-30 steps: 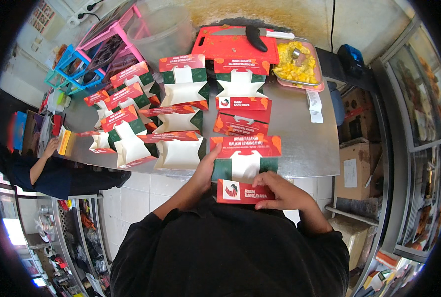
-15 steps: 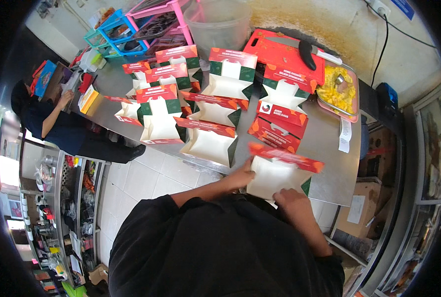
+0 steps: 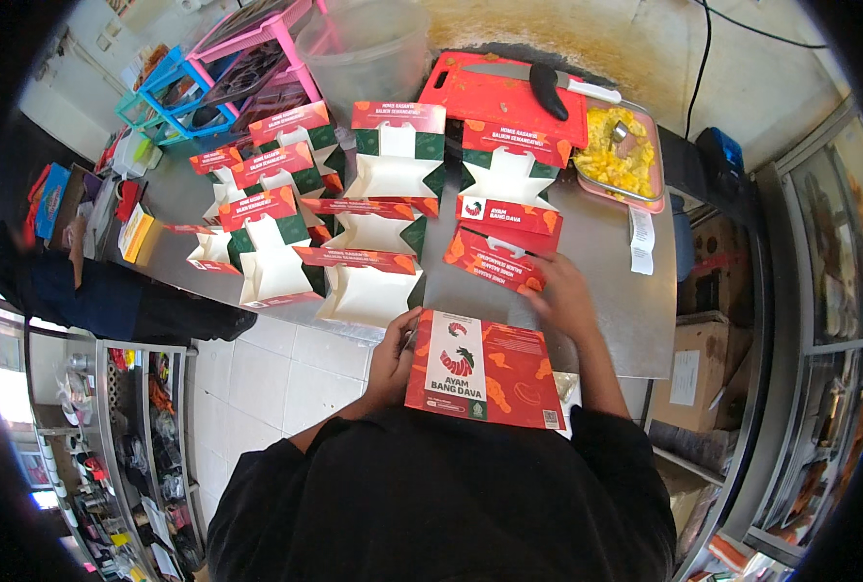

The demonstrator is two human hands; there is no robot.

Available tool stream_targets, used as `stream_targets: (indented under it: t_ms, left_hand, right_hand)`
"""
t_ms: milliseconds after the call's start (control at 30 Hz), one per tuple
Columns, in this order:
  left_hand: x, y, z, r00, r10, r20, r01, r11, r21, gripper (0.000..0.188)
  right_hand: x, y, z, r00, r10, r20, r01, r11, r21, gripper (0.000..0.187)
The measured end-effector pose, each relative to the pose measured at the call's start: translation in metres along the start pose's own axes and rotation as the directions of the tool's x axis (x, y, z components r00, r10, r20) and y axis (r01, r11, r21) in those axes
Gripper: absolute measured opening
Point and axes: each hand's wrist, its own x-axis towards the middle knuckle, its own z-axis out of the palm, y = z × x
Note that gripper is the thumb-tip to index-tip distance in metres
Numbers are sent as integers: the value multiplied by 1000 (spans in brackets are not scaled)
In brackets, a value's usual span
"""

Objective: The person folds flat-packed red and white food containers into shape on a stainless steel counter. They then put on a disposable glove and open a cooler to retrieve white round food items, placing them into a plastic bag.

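Observation:
Close to my body, my left hand (image 3: 391,359) grips the left edge of a red cardboard food box (image 3: 514,373), its printed panel facing up. My right hand (image 3: 565,296) reaches over the table, fingers extended, at the right edge of a red folded carton (image 3: 495,260). Whether the fingertips press on that carton or only hover, I cannot tell. Just behind it stands an open food box (image 3: 509,179) with a white inside and red and green flaps. More opened boxes, such as one with a white tray-like inside (image 3: 368,294), stand to the left.
A red cutting board (image 3: 441,92) at the back carries a knife (image 3: 594,90) and a dark, long object (image 3: 548,92). Right of it sits a tray of yellow food (image 3: 635,165) with a spoon. Pink and blue racks (image 3: 276,53) and a clear tub (image 3: 368,58) stand behind. Another person (image 3: 73,281) is at far left.
The box in front of me was open side up between both hands; now its printed panel faces up in my left hand. My right hand has moved forward to the folded carton.

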Motion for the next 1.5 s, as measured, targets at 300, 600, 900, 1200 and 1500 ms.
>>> stream_targets:
  t_ms: [300,600,900,1200,1500]
  left_hand:
    - [-2,-10,-6,999,2,-43,1,998,62,38]
    - [33,-44,20,978,-187,94,192,981,-40,38]
    - [22,-33,22,992,106,70,-95,985,-142,42]
    - [-3,-8,9,975,185,-124,-191,981,-37,44]
    - [24,-4,13,966,238,-103,-256,936,-242,47]
  right_hand:
    - [3,-21,34,950,130,283,-73,976,-203,61]
    - [-76,3,-79,919,390,-57,-394,915,-83,56]
    - [-49,4,-16,950,287,-119,-307,928,-209,58]
    - [27,-36,73,995,32,93,-17,986,-165,53]
    - [-98,-48,52,915,127,383,-192,972,136,47]
